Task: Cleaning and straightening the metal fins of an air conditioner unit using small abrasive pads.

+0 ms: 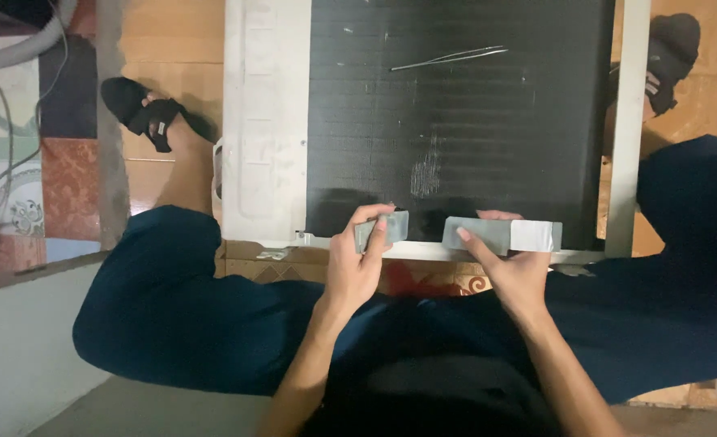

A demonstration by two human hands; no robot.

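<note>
A large flat panel with a black finned surface (455,137) and a white frame (265,121) lies on the floor between my knees. My left hand (357,263) pinches a short grey tape piece (391,226) at the panel's near edge. To the right, my right hand (512,271) presses a longer strip of grey tape (520,235) onto the same edge, thumb on top. A gap of bare black surface separates the two pieces.
Thin metal tweezers (451,58) lie on the far part of the black surface. My feet wear black sandals, one at the left (144,113), one at the right (670,57). Cables and a hose (10,48) lie far left. A white wall (18,340) stands lower left.
</note>
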